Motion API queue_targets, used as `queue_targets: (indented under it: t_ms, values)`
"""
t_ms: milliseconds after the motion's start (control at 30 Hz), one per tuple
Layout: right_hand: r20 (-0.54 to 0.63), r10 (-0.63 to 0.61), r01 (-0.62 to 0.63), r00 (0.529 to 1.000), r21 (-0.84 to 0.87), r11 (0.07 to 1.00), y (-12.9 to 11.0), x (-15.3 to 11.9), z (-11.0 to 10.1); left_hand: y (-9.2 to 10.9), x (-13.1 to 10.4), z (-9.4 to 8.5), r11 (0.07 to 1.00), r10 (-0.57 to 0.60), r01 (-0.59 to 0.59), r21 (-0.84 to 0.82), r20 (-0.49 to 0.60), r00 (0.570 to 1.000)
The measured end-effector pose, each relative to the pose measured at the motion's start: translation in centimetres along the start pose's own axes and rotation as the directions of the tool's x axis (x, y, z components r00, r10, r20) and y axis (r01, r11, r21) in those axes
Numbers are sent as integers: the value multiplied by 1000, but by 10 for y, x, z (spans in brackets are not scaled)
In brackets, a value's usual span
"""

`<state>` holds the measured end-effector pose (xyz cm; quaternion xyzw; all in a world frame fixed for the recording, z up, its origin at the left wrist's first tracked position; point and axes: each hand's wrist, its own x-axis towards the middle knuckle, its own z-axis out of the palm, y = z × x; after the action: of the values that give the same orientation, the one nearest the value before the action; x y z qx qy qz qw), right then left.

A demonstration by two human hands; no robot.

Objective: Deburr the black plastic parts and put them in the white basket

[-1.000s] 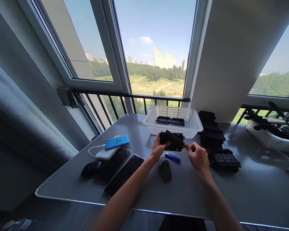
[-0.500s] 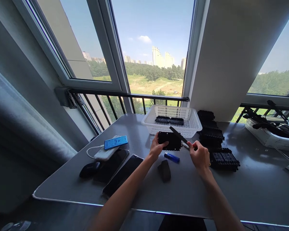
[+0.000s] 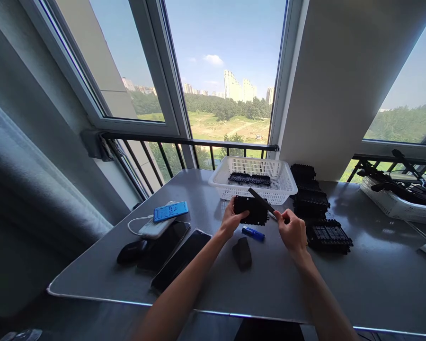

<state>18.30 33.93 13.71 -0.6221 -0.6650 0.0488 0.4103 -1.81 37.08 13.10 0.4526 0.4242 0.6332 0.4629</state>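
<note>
My left hand [image 3: 231,218] is closed on the left end of a black plastic panel [image 3: 255,214], its thumb across the face. The panel has small teeth along its edges and is tilted up above the table. In my closed right hand [image 3: 291,228] is a long, flat, dark file [image 3: 260,199]. It slants up and left across the panel's upper right part; whether it touches the panel I cannot tell. Below the panel lie a small blue object [image 3: 253,233] and a dark grey block [image 3: 242,254].
Beyond my hands stands a white basket [image 3: 216,179] holding black panels [image 3: 249,178]. Stacked black panels [image 3: 310,201] and another panel pile [image 3: 330,235] are to the right. Phones [image 3: 181,260], a blue-screened device [image 3: 171,211] and a mouse [image 3: 131,252] lie left. Another basket [image 3: 394,203] is far right.
The file has shifted very slightly left and down relative to the panel, with my right hand. My left hand keeps its grip on the panel, almost unmoved.
</note>
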Motion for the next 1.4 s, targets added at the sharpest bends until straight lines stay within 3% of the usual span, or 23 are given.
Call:
queue_targets:
  t_ms: [100,300,467,667,833,1033,1233,1400]
  values:
    - [41,-20,21,999,-17,1000,-2,-2,2,-1,0,0,1000,-11,11,-3,18,1000]
    - [-61,93,-95,994,-21,995,2,2,-3,-2,2,-1,1000,21,-21,-20,2,1000]
    - [3,11,-11,1000,-10,1000,-1,-1,2,-2,0,1,1000,-7,7,-3,8,1000]
    - [-56,81,-80,995,27,996,4,3,-5,3,-1,1,1000,16,-17,26,10,1000]
    - [89,-60,58,994,23,998,-4,-1,1,1,-3,3,997,9,-11,71,34,999]
    - [154,-34,46,987,-76,996,-7,-2,4,3,-6,8,998,24,-27,52,55,998]
    - [134,-69,74,989,-36,997,-7,-3,2,4,-6,7,999,9,-11,42,49,999]
    - [63,16,-13,998,-39,999,-2,0,-1,3,-3,4,999,2,-3,35,26,1000]
